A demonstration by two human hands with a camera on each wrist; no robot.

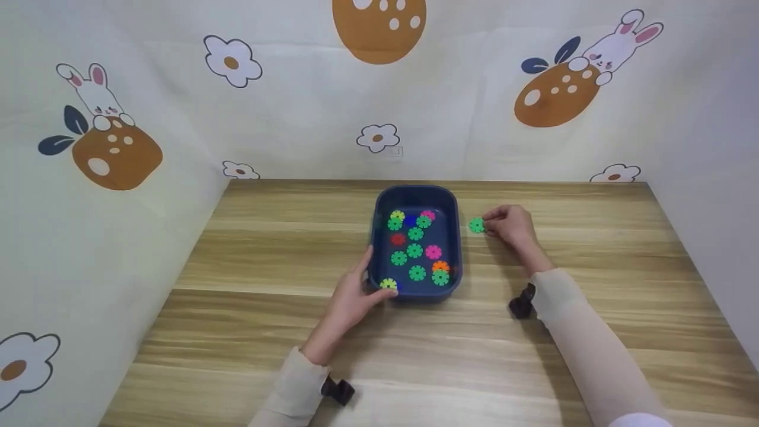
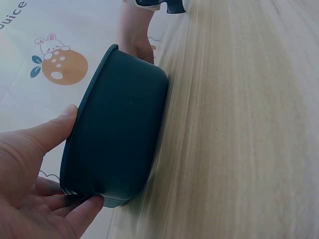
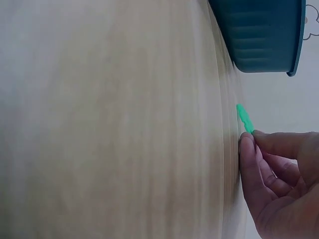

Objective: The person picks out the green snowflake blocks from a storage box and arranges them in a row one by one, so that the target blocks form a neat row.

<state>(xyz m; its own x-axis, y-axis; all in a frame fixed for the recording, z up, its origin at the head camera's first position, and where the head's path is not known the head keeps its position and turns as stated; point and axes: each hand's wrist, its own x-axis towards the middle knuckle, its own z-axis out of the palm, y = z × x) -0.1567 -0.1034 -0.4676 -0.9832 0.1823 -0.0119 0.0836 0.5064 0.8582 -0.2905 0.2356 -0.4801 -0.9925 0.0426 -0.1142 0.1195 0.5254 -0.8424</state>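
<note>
A dark blue plastic bin (image 1: 417, 197) stands on the table with several notched snowflake discs lying in it, among them a green disc (image 1: 417, 273), a pink disc (image 1: 433, 252) and a red disc (image 1: 398, 239). My left hand (image 1: 351, 296) grips the bin's near left corner, thumb at the rim and fingers along the outer wall, as the left wrist view shows too. To the right of the bin, my right hand (image 1: 511, 228) pinches another green snowflake disc (image 1: 476, 225) between thumb and forefinger. In the right wrist view this disc (image 3: 244, 118) appears edge-on, close over the table.
The wood-grain table (image 1: 267, 237) runs back to a pale printed cloth (image 1: 296, 112) with rabbits, fruit and flowers, which also hangs at both sides. A black wrist mount (image 1: 522, 302) sits at the right cuff and another black mount (image 1: 338, 391) at the left.
</note>
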